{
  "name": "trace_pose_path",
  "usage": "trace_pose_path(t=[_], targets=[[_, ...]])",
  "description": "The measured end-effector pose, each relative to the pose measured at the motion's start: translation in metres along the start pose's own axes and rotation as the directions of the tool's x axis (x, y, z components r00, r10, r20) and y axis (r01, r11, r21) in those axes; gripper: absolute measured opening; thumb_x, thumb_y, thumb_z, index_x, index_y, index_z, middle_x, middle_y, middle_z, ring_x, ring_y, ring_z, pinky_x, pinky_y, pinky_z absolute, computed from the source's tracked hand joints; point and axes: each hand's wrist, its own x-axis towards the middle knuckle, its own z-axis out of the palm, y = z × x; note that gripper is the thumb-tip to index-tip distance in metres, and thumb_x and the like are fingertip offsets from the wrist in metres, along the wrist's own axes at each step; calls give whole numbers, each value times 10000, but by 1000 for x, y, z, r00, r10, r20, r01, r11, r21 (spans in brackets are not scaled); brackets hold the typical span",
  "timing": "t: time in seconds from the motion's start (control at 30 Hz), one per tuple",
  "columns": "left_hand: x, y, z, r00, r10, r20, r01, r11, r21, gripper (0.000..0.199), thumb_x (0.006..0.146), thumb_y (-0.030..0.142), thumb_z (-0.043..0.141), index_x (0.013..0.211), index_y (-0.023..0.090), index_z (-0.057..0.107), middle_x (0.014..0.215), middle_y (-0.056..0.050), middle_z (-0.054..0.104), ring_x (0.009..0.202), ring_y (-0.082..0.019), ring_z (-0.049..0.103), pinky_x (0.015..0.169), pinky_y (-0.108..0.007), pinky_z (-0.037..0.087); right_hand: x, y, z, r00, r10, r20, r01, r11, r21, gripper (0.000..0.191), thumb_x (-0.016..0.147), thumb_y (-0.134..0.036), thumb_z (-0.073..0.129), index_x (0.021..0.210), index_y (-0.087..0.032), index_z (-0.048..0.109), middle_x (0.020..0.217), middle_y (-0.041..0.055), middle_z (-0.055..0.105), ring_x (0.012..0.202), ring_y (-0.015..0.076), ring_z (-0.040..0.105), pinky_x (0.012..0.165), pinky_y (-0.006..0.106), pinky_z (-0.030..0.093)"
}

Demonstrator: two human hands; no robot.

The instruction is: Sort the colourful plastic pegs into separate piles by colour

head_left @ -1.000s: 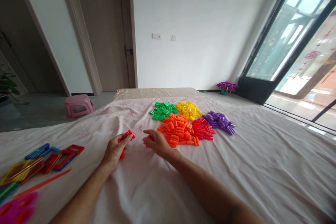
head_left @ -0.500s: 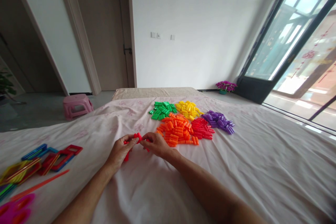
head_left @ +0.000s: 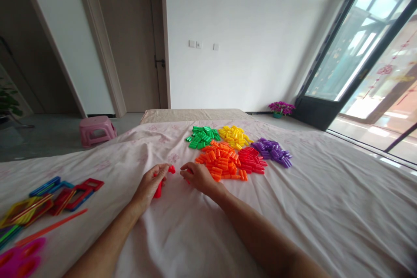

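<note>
My left hand (head_left: pixel 153 183) is closed around red plastic building pieces. One small red piece (head_left: pixel 171 169) sticks out past its thumb and index finger, and a longer red piece (head_left: pixel 158 190) shows below the palm. My right hand (head_left: pixel 199 178) is a short gap to the right, fingers curled. A sliver of red shows beneath those fingers; most of that piece is hidden. Just beyond the right hand lies a heap of orange pieces (head_left: pixel 221 160), with red pieces (head_left: pixel 251 160) beside it.
Green pieces (head_left: pixel 202 137), yellow pieces (head_left: pixel 234 137) and purple pieces (head_left: pixel 273 152) lie in piles on the wrinkled pale cloth (head_left: pixel 325 208). Coloured tile frames (head_left: pixel 76 197), an orange stick (head_left: pixel 52 226) and a pink item (head_left: pixel 24 256) sit at left. A pink stool (head_left: pixel 97 131) stands beyond.
My right hand has drawn away from the red piece at my left fingertips, moving slightly right, so a gap now shows between the hands. My left hand still holds its red pieces.
</note>
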Motion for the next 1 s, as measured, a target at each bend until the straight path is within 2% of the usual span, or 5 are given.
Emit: trace_pose_path(t=[0.23,0.4,0.67,0.83,1.0], targets=[[-2,0,5,998,53,34,-57,993,105,616,845,640,433,1205,164,587,732,-9,633,608,-133,594,635,-270,510,-2,0,3,994,-111,9,111,988,-104,177,902,-278,579,983,-203,718,947,43,721,854,154,651,744,216,444],[-5,0,9,996,78,42,-85,971,225,668,867,634,383,1321,161,511,791,-43,671,675,-177,632,675,-304,518,-8,-8,6,981,-173,90,185,972,-146,200,874,-347,628,994,-216,718,954,42,710,883,167,639,778,237,449],[-7,3,10,997,68,35,-74,964,256,688,868,619,395,1350,139,493,727,-53,684,653,-202,641,691,-317,511,-8,-3,11,978,-187,89,198,970,-142,172,804,-193,647,950,-229,730,965,31,693,911,167,620,813,244,451],[-5,-2,9,997,66,31,-71,974,217,670,854,630,439,1333,167,514,772,-52,684,681,-205,650,676,-311,507,-6,-5,11,984,-179,-1,179,982,-60,218,796,-139,621,974,-205,728,936,45,695,877,168,625,811,260,467],[-2,-6,6,996,87,20,-89,986,143,671,880,643,370,1336,166,488,818,-39,677,640,-166,625,678,-309,508,2,-4,7,966,-84,-243,110,989,96,205,821,-125,560,936,-192,716,893,43,694,815,153,629,783,259,485]])
